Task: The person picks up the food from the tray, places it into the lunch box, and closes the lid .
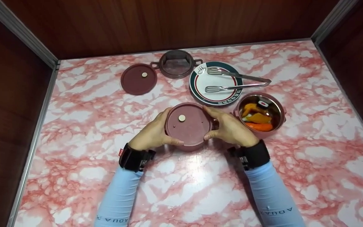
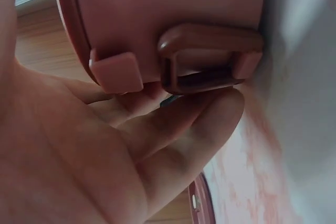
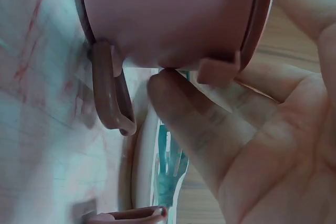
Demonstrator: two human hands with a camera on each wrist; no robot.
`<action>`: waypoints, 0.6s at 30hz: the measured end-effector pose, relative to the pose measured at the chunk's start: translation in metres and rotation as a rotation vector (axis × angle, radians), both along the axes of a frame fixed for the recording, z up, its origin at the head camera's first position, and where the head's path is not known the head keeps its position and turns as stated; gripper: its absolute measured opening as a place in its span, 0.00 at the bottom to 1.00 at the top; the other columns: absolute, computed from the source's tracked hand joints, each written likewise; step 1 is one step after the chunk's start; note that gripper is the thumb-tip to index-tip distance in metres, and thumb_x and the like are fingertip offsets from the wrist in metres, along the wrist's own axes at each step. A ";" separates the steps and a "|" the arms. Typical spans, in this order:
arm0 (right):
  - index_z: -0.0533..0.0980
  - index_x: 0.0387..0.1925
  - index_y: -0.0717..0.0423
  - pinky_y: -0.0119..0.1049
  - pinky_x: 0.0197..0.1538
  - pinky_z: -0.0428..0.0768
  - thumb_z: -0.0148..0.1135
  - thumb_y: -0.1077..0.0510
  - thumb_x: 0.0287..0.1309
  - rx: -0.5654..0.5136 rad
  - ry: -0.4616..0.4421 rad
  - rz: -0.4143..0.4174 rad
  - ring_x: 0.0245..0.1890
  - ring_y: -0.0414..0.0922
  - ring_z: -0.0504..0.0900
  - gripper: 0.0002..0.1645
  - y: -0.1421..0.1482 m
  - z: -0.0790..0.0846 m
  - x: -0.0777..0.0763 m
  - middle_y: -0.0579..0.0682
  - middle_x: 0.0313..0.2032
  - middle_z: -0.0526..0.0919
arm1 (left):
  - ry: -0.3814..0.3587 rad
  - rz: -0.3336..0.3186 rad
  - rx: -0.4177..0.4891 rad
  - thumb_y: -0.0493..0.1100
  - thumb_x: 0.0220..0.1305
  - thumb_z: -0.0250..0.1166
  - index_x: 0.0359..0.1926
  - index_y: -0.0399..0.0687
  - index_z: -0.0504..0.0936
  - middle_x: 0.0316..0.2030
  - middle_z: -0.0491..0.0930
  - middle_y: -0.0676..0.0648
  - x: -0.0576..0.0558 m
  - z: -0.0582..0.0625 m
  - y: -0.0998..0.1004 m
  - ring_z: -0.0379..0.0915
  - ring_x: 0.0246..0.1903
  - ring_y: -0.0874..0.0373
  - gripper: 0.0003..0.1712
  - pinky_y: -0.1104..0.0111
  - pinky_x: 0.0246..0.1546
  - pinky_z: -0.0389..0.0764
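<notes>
A round pink lidded pot (image 1: 189, 132) with a cream knob on its lid stands on the table between both hands. My left hand (image 1: 151, 134) grips its left side, thumb along the front rim and fingers reaching behind. From the other side my right hand (image 1: 232, 127) holds it, thumb at the front right and index finger over the back rim. In the left wrist view a brown loop handle (image 2: 210, 32) and a lid clip (image 2: 116, 73) show beside the fingers. The right wrist view has the opposite handle (image 3: 105, 93) and a second clip (image 3: 218, 73).
Right of the pot stands an open pink pot (image 1: 260, 134) with orange and yellow pieces inside. Behind are a green-rimmed plate (image 1: 200, 94) bearing metal tongs (image 1: 254, 77), a greyish two-handled pot (image 1: 175, 75) and a maroon lid (image 1: 135, 82). Brown walls (image 1: 181, 25) enclose the table.
</notes>
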State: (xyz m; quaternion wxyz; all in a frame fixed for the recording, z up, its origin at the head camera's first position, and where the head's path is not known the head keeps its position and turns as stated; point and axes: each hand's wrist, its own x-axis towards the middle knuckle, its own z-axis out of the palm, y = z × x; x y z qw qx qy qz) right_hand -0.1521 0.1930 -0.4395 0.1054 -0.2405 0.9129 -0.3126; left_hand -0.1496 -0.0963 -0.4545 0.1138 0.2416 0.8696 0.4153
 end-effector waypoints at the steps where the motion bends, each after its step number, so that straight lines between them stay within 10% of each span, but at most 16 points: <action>1: 0.58 0.75 0.54 0.49 0.70 0.62 0.78 0.41 0.44 0.001 0.004 -0.001 0.70 0.55 0.62 0.61 0.000 0.000 0.000 0.57 0.72 0.62 | -0.006 0.003 -0.014 0.64 0.38 0.82 0.75 0.52 0.55 0.64 0.66 0.46 0.000 0.000 0.000 0.62 0.64 0.56 0.67 0.59 0.62 0.68; 18: 0.72 0.67 0.52 0.49 0.59 0.76 0.67 0.39 0.60 0.009 -0.051 -0.082 0.55 0.49 0.79 0.38 0.004 0.005 0.003 0.54 0.57 0.80 | -0.140 0.027 -0.050 0.65 0.42 0.79 0.79 0.46 0.39 0.73 0.57 0.38 0.002 0.005 -0.002 0.55 0.70 0.51 0.76 0.58 0.68 0.61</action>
